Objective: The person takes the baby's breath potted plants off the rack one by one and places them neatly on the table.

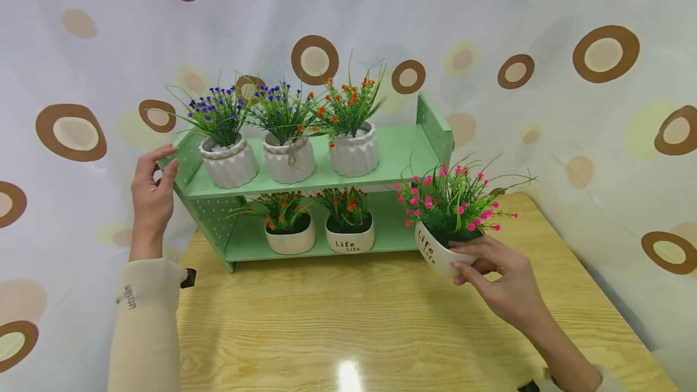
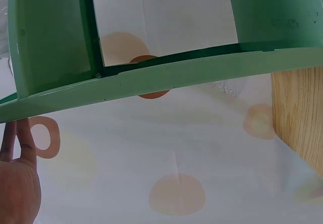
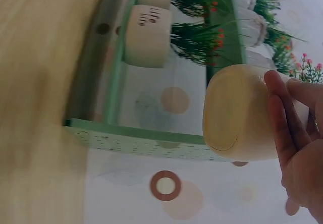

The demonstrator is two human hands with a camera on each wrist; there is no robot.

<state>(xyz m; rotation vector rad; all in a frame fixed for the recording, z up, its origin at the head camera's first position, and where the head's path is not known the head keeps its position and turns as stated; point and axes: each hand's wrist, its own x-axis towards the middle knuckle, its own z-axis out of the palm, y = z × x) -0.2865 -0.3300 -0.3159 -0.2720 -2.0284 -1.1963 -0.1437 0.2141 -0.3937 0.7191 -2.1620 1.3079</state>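
My left hand (image 1: 153, 201) grips the left end panel of a green two-tier shelf (image 1: 402, 145), fingers at its upper edge. In the left wrist view its fingers meet the rim of the green shelf (image 2: 166, 72). My right hand (image 1: 509, 286) pinches the wall of a white oval flowerpot (image 1: 434, 251) with pink artificial flowers, thumb outside. The pot is raised and tilted in front of the shelf's right end, lettering "Life" facing left. Its pale underside (image 3: 225, 108) shows in the right wrist view.
On the top tier stand three white ribbed pots (image 1: 354, 153), two with purple flowers and one with orange. Two white oval pots (image 1: 351, 238) with red-orange flowers sit on the lower tier. The shelf stands on a wooden table (image 1: 327, 313) before a patterned curtain (image 1: 544, 5).
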